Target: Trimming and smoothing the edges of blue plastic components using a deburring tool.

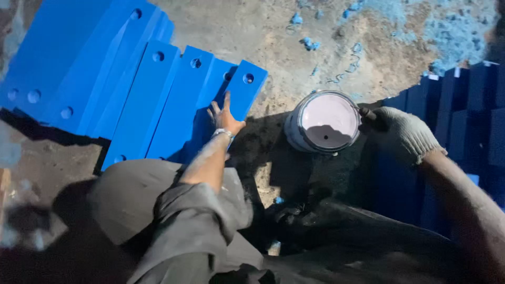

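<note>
Left hand (225, 117), bare, lies spread flat with fingers extended on the nearest blue painted bar (238, 94), left of the paint can (322, 122). Right hand (401, 134), in a knit glove, is closed on the can's right rim; what it pinches there cannot be told. The can stands upright on the concrete floor (315, 47), holding pale paint.

Judgement: the work stands at handling the fanned row of holed bars beside the can. A further move would call for a firm grasp on the bar's edge.

Right of the can, stacked dark blue pieces (463, 110) sit in shadow; their shape is unclear. Lower frame is too dark to read
</note>
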